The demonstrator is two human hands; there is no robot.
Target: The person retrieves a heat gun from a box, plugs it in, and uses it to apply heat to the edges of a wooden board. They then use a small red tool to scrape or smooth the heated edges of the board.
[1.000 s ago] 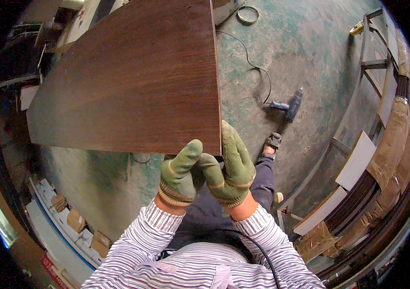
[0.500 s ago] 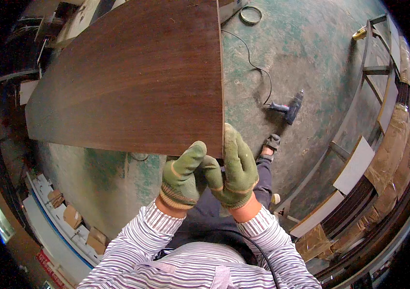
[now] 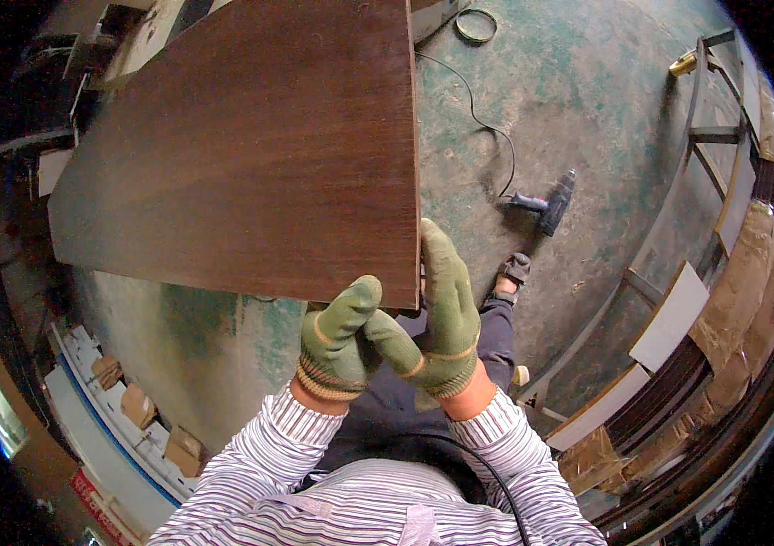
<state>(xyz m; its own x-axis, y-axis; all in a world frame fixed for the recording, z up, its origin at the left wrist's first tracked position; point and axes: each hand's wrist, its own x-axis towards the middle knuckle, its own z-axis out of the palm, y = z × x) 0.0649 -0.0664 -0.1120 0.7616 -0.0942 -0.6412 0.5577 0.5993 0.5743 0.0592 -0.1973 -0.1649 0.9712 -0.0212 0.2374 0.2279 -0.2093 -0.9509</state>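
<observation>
The fingers of my right hand (image 3: 443, 332) stretch straight, unclosed, along the right edge of the dark wood-grain board (image 3: 251, 164), by its near corner; the thumb of my left hand (image 3: 337, 335) overlaps the near edge, other fingers hidden, their grip I cannot tell. The board spreads ahead and leftward; a power drill (image 3: 552, 207) lies rightward on the floor (image 3: 587, 118).

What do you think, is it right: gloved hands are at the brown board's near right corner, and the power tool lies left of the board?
Not left: the head view shows the power tool right of the brown board. The left hand and right hand are at the board's near right corner.
</observation>
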